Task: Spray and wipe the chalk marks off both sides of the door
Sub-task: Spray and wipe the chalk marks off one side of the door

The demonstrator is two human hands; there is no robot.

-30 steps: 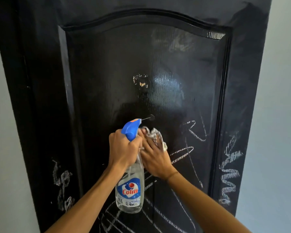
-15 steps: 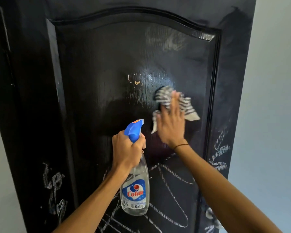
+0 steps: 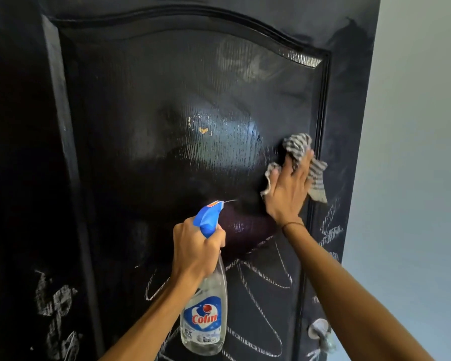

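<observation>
A black panelled door (image 3: 146, 105) fills the view, its upper panel wet and glossy. White chalk marks (image 3: 261, 280) cover the lower panel, with more on the left stile (image 3: 55, 303) and right stile (image 3: 331, 230). My left hand (image 3: 195, 251) grips the neck of a clear spray bottle (image 3: 205, 313) with a blue trigger head, nozzle pointing at the door. My right hand (image 3: 288, 186) presses a grey striped cloth (image 3: 297, 149) flat against the panel's right edge, fingers spread.
A pale wall (image 3: 414, 152) lies to the right of the door's edge. A metal door handle (image 3: 320, 332) shows at the lower right, behind my right forearm. A small chipped spot (image 3: 203, 130) sits in the middle of the panel.
My right hand has swept the cloth from beside the bottle up to the panel's middle, then right and down to its right edge. The left hand has kept the bottle in place.
</observation>
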